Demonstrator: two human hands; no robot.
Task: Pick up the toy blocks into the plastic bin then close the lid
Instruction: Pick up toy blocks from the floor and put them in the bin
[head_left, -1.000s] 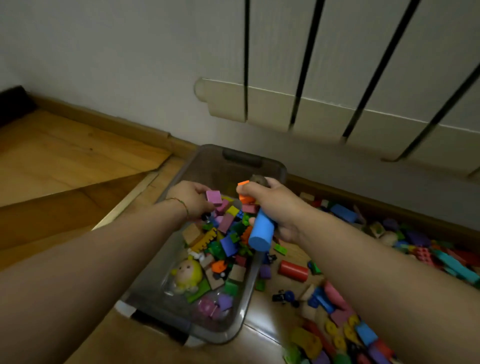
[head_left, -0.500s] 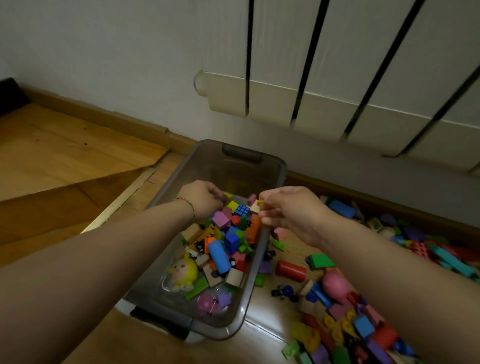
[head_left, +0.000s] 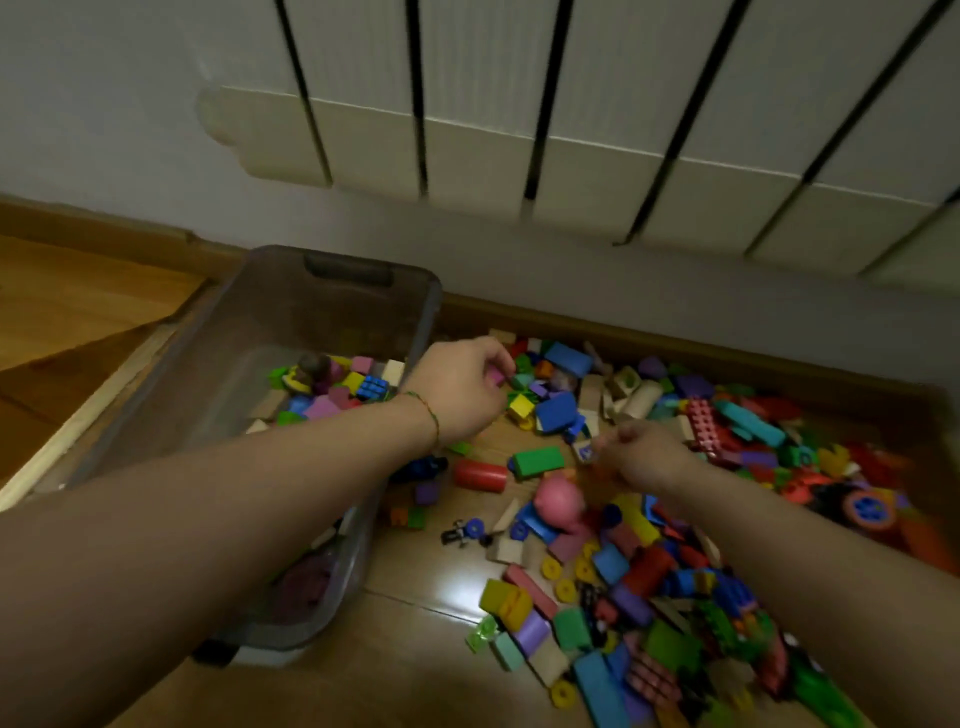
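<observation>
most toy blocks (head_left: 639, 577) lie on the floor (head_left: 415, 654) right of the plastic bin (head_left: 431, 306). your left hand (head_left: 460, 389), nearer it, pinches a pink block (head_left: 497, 376); right hand (head_left: 641, 454) is curled in the pile, can't tell on what.

The plastic bin (head_left: 249, 322) stands on the floor (head_left: 426, 603) at the left, its far end by the wall, with some toy blocks (head_left: 337, 395) in it. More spread over the floor to its right, below the radiator (head_left: 571, 130). The left hand (head_left: 462, 387) hangs just right of the bin; the right hand (head_left: 641, 452) is further right.
</observation>
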